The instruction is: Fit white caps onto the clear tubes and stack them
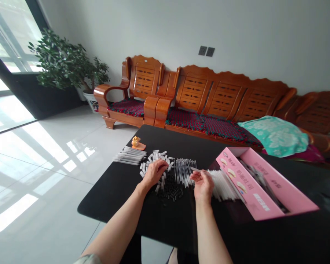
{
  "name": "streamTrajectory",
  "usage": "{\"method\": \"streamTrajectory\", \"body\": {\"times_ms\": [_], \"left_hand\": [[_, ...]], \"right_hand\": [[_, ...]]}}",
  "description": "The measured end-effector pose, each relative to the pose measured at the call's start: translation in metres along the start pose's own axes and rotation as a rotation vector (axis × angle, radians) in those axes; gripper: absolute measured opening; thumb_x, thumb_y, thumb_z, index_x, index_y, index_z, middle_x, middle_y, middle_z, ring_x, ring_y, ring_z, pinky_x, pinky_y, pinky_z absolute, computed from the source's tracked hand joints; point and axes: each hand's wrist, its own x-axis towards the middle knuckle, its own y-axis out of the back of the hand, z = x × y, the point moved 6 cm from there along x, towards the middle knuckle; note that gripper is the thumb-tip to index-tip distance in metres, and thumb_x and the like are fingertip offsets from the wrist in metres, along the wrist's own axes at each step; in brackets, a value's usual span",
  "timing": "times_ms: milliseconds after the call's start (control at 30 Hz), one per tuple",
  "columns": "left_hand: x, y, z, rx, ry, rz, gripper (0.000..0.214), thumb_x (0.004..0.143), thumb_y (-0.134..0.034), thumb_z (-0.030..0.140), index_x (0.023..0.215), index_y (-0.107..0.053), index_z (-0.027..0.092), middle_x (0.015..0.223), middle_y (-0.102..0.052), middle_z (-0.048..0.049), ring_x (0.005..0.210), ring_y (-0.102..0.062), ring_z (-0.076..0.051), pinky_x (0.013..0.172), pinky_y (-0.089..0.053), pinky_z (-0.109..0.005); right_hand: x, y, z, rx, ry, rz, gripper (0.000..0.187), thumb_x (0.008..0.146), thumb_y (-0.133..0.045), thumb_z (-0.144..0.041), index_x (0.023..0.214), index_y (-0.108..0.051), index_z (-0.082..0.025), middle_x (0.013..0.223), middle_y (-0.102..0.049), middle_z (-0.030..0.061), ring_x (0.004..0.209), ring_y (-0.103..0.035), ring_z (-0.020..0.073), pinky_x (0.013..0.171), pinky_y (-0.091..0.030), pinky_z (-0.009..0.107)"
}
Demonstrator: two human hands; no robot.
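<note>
My left hand [155, 172] is closed, its fingertips pinching one end of a thin pen refill [180, 167]. My right hand [202, 184] is closed on a pale pen barrel [194, 169], and the refill's other end meets this barrel; how far it goes in, I cannot tell. Beneath and between the hands lies a row of refills [184, 176]. White pen caps [143, 168] are heaped around my left hand, and small black plugs [172, 193] lie scattered in front of it. Next to my right hand is a stack of clear-white barrels [224, 186].
Finished-looking white pens [129, 156] lie at the black table's [112, 200] left, beside a small orange figurine [136, 142]. A pink box [253, 190] with dark contents stands at the right. Behind are a wooden sofa [225, 91] and a potted plant [63, 62].
</note>
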Motion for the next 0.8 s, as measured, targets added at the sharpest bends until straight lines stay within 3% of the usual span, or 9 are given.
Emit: {"method": "streamTrajectory", "body": {"times_ms": [367,500,633,700,800], "left_hand": [[0.0,-0.005,-0.002,-0.059,-0.001,-0.031,0.016,0.088,-0.053,0.025,0.087,-0.067,0.018,0.085,-0.067,-0.0029,0.079,-0.062,-0.015,0.078,-0.047,-0.026],[-0.003,-0.029,-0.007,-0.361,0.109,-0.143,0.02,0.083,-0.063,0.035,0.089,-0.065,0.015,0.069,-0.064,-0.0002,0.058,-0.06,-0.012,0.059,-0.046,-0.022],[-0.007,-0.057,-0.002,-0.639,0.15,-0.271,0.038,0.075,-0.074,0.043,0.095,-0.061,0.013,0.065,-0.064,-0.0006,0.052,-0.06,-0.012,0.048,-0.042,-0.018],[-0.005,-0.055,-0.001,-0.645,0.12,-0.243,0.041,0.075,-0.074,0.043,0.098,-0.061,0.013,0.065,-0.064,-0.0004,0.051,-0.059,-0.011,0.048,-0.042,-0.018],[-0.001,-0.03,-0.007,-0.466,0.085,-0.001,0.031,0.082,-0.067,0.041,0.096,-0.064,0.014,0.065,-0.062,0.0002,0.054,-0.057,-0.011,0.054,-0.043,-0.02]], "right_hand": [[-0.005,-0.009,0.001,-0.025,-0.061,-0.046,0.021,0.073,-0.069,-0.029,0.085,-0.058,-0.017,0.062,-0.072,0.0019,0.047,-0.066,0.0174,0.045,-0.055,0.029],[-0.014,-0.022,0.009,-0.058,-0.168,-0.174,0.021,0.074,-0.07,-0.03,0.086,-0.057,-0.018,0.062,-0.071,0.0017,0.045,-0.066,0.0182,0.043,-0.055,0.029],[-0.025,-0.037,0.017,-0.045,-0.313,-0.369,0.018,0.076,-0.069,-0.029,0.086,-0.06,-0.017,0.063,-0.072,0.0021,0.044,-0.065,0.0179,0.041,-0.054,0.028],[-0.023,-0.035,0.016,0.014,-0.329,-0.366,0.016,0.076,-0.068,-0.028,0.086,-0.063,-0.017,0.063,-0.072,0.0019,0.045,-0.065,0.0169,0.041,-0.054,0.027],[-0.014,-0.022,0.007,0.164,-0.276,-0.248,0.012,0.073,-0.068,-0.024,0.084,-0.066,-0.018,0.061,-0.071,0.0002,0.047,-0.064,0.0133,0.042,-0.053,0.021]]}}
